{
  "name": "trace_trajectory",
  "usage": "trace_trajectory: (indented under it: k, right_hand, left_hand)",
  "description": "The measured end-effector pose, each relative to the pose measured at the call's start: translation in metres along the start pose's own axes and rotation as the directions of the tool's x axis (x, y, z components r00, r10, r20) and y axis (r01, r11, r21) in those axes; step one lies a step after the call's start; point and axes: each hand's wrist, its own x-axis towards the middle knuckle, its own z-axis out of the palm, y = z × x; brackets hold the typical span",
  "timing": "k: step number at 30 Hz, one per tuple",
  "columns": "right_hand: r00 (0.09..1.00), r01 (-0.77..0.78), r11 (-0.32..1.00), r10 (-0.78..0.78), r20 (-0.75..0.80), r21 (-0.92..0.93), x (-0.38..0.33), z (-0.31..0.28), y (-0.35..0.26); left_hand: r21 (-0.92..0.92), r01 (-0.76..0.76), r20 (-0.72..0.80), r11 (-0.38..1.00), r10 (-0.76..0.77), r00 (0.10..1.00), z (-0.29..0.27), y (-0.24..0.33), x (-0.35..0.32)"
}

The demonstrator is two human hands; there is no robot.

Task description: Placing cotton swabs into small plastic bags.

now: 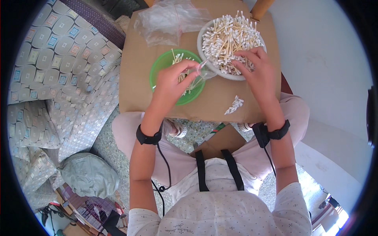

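Between the thumb and fingers of my left hand (173, 78) is a small clear plastic container (207, 72), its exact shape hard to make out. That hand is over a green bowl (154, 72) with some cotton swabs (178, 58) in it. My right hand (258, 69) reaches over the near right side of a white bowl (200, 44) heaped with cotton swabs (232, 33). Its thumb and forefinger are apart at the pile, with no swab visibly gripped. A small cluster of loose cotton swabs (235, 105) lies on the cardboard-topped table, closer to me.
Clear plastic bags (169, 21) lie at the far left of the cardboard surface (136, 86). Patterned fabric (67, 59) covers furniture on the left; a pale wall (327, 70) stands on the right. My knees flank the table, and cables hang from black wrist straps (149, 137).
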Motion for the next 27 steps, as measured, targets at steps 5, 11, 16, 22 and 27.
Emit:
trace_trajectory:
  k: [5, 11, 16, 22, 27]
  right_hand:
    - [0.999, -0.007, 0.995, 0.011, 0.034, -0.096, -0.001, 0.000, 0.004]
    - [0.999, 0.029, 0.989, -0.025, 0.027, -0.143, -0.001, -0.002, -0.004]
    - [0.998, 0.056, 0.980, -0.054, 0.020, -0.188, -0.002, -0.001, -0.004]
    - [0.999, 0.049, 0.972, -0.051, -0.006, -0.228, -0.002, 0.001, -0.001]
    - [0.994, 0.024, 0.993, -0.036, -0.100, -0.113, 0.000, 0.001, 0.002]
  left_hand:
    - [0.011, 0.114, 0.037, 0.993, -0.114, 0.993, -0.003, 0.005, 0.003]
    - [0.194, -0.103, 0.051, 0.976, 0.094, 0.994, -0.002, 0.004, 0.002]
    - [0.052, -0.127, -0.030, 0.990, 0.129, 0.991, -0.005, 0.004, 0.001]
    - [0.029, -0.073, -0.156, 0.997, 0.076, 0.985, -0.002, 0.005, 0.004]
    - [0.031, -0.063, -0.181, 0.998, 0.067, 0.981, 0.000, 0.004, 0.004]
